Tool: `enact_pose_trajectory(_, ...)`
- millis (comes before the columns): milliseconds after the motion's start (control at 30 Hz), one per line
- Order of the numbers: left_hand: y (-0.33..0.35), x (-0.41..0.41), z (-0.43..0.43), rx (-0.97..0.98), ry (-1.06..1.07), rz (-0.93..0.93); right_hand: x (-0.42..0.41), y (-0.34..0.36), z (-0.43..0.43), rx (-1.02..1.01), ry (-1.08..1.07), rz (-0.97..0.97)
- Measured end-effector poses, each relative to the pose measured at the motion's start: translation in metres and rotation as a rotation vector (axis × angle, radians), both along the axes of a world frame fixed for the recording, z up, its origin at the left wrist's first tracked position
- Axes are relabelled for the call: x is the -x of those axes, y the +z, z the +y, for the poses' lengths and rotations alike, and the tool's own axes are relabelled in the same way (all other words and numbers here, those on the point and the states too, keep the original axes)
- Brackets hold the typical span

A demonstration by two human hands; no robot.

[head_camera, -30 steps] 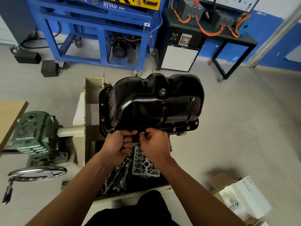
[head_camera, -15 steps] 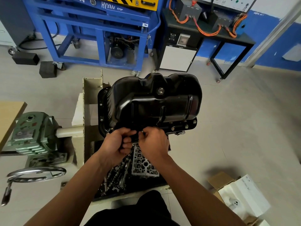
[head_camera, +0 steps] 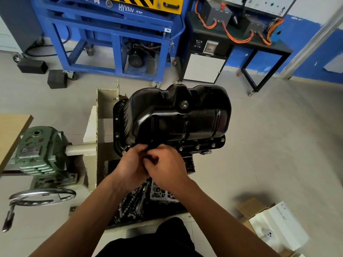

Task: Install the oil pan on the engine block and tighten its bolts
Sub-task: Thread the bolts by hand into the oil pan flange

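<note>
Change: both hands have drawn together at the pan's near flange. 0.5 s ago they sat side by side with a small bright piece showing between the fingertips; now the right overlaps the left and the piece is hidden.
Left hand [head_camera: 132,164]: fingers curled, tips at the flange left of centre. Can't tell what it holds.
Right hand [head_camera: 168,164]: fingers curled over the left fingertips. Contents hidden, can't tell.
Pan [head_camera: 178,117]: black, unmoved since the earlier frames. It sits open side down on the block [head_camera: 190,164], which is mostly hidden beneath it, in the stand [head_camera: 91,130] at scene centre.
Bolts [head_camera: 197,147]: a row is already seated along the near flange right of the hands. Holes on the left flange look empty.
Meaning: probably hand-starting one more bolt at the near-left stretch. Pan is placed and bolting part done. Left edge is still to fill, and final tightening likely remains, since no tool is in view.
Writing, gearbox [head_camera: 40,149]: grey plate on the near-left green housing, text too small to read.
Writing, blue frame [head_camera: 115,39]: white letters on the far-left rail read roughly "HYX..", the rest unclear. Characters above are cut by the top edge.
Writing, box [head_camera: 278,227]: white, near right, faint print, unreadable.
</note>
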State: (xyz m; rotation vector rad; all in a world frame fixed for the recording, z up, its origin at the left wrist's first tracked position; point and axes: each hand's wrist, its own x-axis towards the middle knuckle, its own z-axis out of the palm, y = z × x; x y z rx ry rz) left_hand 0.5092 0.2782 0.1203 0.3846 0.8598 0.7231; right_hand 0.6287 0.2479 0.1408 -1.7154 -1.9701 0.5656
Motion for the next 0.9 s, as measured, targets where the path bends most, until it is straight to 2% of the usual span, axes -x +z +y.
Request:
enact_pose_trajectory(100, 0.000, 0.000, -0.001, -0.014, -0.016, 0.036, 0.001, 0.001, 0.000, 0.052, 0.041, -0.063)
enact_pose_trajectory(233, 0.001, 0.003, -0.004, -0.071, -0.039, 0.077, 0.003, 0.006, 0.000, 0.111, 0.061, -0.014)
enact_pose_trajectory(333, 0.000, 0.008, -0.006, -0.125, -0.068, 0.122, 0.005, 0.006, 0.002, 0.179, 0.049, 0.113)
enact_pose_trajectory(433, -0.003, 0.012, -0.007, -0.153, -0.067, 0.138, 0.007, 0.002, 0.002, 0.156, 0.014, 0.227)
enact_pose_trajectory(667, -0.008, 0.019, -0.008, -0.108, -0.026, 0.177, 0.003, -0.010, 0.006, 0.210, -0.133, 0.539)
enact_pose_trajectory(900, -0.008, 0.028, -0.008, -0.035, 0.014, 0.224, -0.008, -0.027, 0.011, 0.005, -0.253, 0.445)
